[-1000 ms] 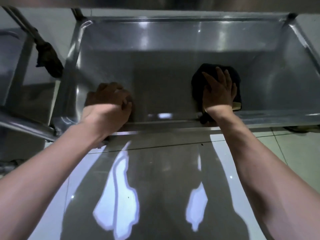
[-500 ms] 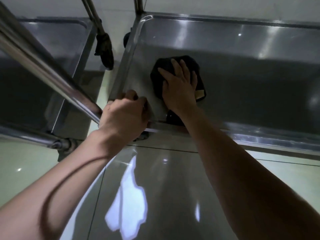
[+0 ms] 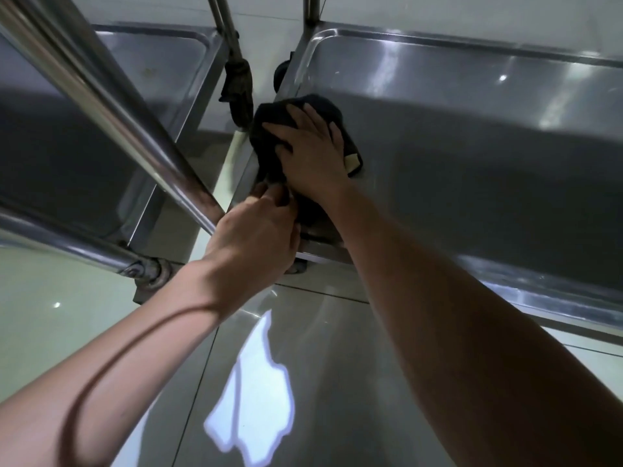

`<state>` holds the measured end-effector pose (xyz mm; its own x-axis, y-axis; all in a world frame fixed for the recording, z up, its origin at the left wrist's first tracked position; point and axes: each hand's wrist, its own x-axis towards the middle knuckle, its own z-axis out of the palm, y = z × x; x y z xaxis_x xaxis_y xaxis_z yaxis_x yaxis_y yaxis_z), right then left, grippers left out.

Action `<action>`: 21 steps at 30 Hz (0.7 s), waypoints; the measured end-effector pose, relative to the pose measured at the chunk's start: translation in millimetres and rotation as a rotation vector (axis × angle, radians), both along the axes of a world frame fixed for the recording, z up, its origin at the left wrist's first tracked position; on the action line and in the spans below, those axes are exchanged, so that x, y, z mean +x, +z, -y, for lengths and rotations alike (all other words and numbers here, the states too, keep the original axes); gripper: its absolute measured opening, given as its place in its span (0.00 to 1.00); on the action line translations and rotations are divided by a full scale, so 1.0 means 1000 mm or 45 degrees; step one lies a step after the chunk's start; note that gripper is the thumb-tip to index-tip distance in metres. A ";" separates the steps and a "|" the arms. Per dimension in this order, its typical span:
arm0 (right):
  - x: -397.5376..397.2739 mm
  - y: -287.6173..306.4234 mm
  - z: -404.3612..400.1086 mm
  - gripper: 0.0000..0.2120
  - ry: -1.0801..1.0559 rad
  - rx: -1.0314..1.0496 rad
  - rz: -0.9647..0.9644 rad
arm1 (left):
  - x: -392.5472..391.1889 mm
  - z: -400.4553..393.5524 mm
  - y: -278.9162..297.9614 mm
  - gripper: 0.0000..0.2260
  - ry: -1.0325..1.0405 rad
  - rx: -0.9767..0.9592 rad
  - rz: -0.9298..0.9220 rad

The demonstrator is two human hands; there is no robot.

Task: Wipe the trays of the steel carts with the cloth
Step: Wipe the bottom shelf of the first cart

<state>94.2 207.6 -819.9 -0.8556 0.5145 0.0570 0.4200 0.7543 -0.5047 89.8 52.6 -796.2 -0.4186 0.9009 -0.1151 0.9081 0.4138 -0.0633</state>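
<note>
A dark cloth (image 3: 269, 129) with a small tan label lies in the near left corner of the steel cart's bottom tray (image 3: 472, 156). My right hand (image 3: 310, 150) presses flat on the cloth, fingers spread. My left hand (image 3: 256, 230) grips the tray's near left corner rim, its fingers curled over the edge right beside the cloth and the right wrist.
A second steel cart's tray (image 3: 111, 123) stands to the left, with a thick slanted steel tube (image 3: 111, 106) crossing in front of it. A caster wheel (image 3: 237, 85) hangs between the two carts. Glossy floor tiles (image 3: 84, 318) lie below.
My right hand slid the cloth leftward along the tray into the near left corner. My left hand kept its hold on the rim near that corner. The view shifted left.
</note>
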 end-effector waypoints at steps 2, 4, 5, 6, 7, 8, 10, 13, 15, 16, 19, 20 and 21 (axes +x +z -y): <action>0.012 -0.001 -0.009 0.21 -0.019 0.069 0.014 | 0.004 0.000 0.006 0.21 0.033 0.041 0.051; 0.030 -0.003 -0.025 0.21 -0.133 0.115 0.008 | 0.009 -0.002 0.008 0.22 -0.025 0.024 -0.007; 0.043 -0.004 -0.034 0.20 -0.218 0.115 0.006 | 0.011 -0.004 0.010 0.21 -0.023 0.018 -0.044; 0.057 -0.006 -0.045 0.20 -0.300 0.111 0.002 | 0.012 -0.007 0.013 0.19 0.012 0.025 -0.053; 0.073 -0.007 -0.055 0.20 -0.369 0.110 0.001 | 0.014 -0.013 0.015 0.17 0.058 0.051 -0.037; 0.090 -0.007 -0.065 0.20 -0.420 0.111 0.006 | 0.018 -0.019 0.017 0.16 0.081 0.087 0.003; 0.121 -0.005 -0.078 0.21 -0.485 0.111 0.024 | 0.032 -0.038 0.015 0.16 0.001 0.090 0.068; 0.161 -0.002 -0.088 0.21 -0.554 0.105 0.045 | 0.066 -0.070 0.015 0.17 -0.157 0.155 0.151; 0.183 -0.001 -0.092 0.21 -0.604 0.106 0.052 | 0.086 -0.090 0.015 0.17 -0.220 0.164 0.139; 0.194 -0.001 -0.095 0.21 -0.630 0.113 0.058 | 0.096 -0.098 0.015 0.16 -0.243 0.159 0.120; 0.230 -0.001 -0.104 0.21 -0.708 0.136 0.073 | 0.116 -0.115 0.013 0.16 -0.258 0.118 0.157; 0.244 -0.001 -0.109 0.21 -0.742 0.139 0.072 | 0.121 -0.118 0.012 0.16 -0.251 0.103 0.165; 0.260 -0.001 -0.114 0.22 -0.781 0.133 0.067 | 0.125 -0.119 0.011 0.15 -0.246 0.095 0.158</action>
<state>354.0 321.7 -820.9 -0.4090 0.9071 0.0996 0.8147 0.4121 -0.4080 215.1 171.8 -785.1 -0.2242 0.9708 -0.0851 0.9699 0.2308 0.0776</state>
